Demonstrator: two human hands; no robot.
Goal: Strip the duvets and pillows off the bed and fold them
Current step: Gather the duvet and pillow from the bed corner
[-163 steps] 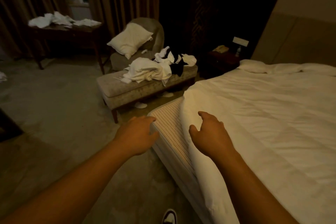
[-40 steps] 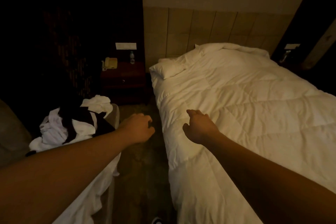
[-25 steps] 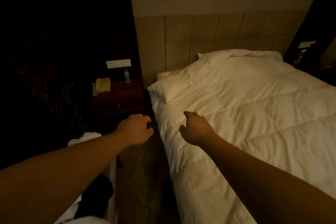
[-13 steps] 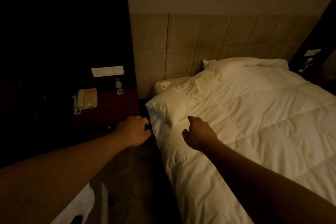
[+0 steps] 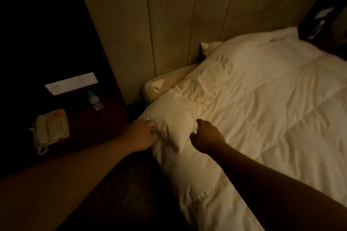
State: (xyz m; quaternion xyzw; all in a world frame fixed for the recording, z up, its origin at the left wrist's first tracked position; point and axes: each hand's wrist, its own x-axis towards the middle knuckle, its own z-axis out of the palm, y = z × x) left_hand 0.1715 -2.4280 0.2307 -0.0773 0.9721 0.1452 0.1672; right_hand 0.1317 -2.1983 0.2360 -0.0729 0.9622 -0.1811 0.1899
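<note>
A white duvet (image 5: 262, 110) covers the bed. A white pillow (image 5: 174, 118) lies at the bed's near left corner, by the head end. My left hand (image 5: 139, 135) grips the pillow's left edge, fabric bunched in the fingers. My right hand (image 5: 205, 138) hovers over the pillow's right side with fingers loosely curled, holding nothing. A second pillow (image 5: 217, 48) lies against the headboard, partly under the duvet. The striped mattress corner (image 5: 163, 85) shows bare beside the headboard.
A padded headboard (image 5: 169, 24) rises behind the bed. On the dark nightstand (image 5: 84, 118) at left stand a telephone (image 5: 50, 129) and a water bottle (image 5: 94, 100), under a switch panel (image 5: 71, 83). A narrow dark strip of floor (image 5: 131, 193) runs between nightstand and bed.
I have walked from the foot of the bed to its head. My left hand has reached the pillow's edge and taken hold of it; the right hand has come over the pillow.
</note>
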